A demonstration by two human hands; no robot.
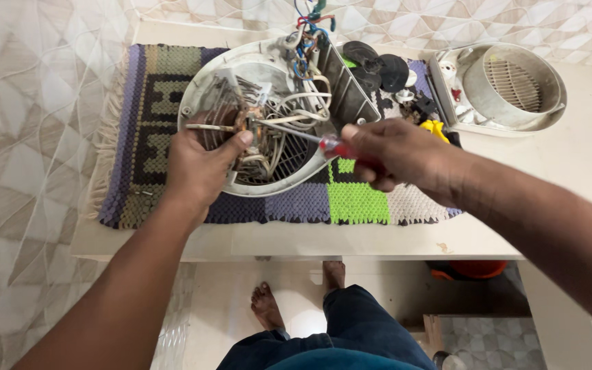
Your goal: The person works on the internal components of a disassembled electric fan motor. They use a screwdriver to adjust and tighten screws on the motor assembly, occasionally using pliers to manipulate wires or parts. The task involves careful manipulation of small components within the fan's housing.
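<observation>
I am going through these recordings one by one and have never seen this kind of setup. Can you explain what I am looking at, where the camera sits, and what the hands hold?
There is no machine here, only a person at work. The single picture comes from a camera worn on the person's head, looking down past both arms to the feet below. On a pale table lies a woven mat in purple, green and white. On it rests an opened fan heater, its white round housing showing coils and loose wires. The left hand steadies the heater at its rim, thumb on the metal inside. The right hand grips a screwdriver with a red handle, its tip pointing into the heater. Further right lies the removed front cover with its grille, beside some small dark parts.
</observation>
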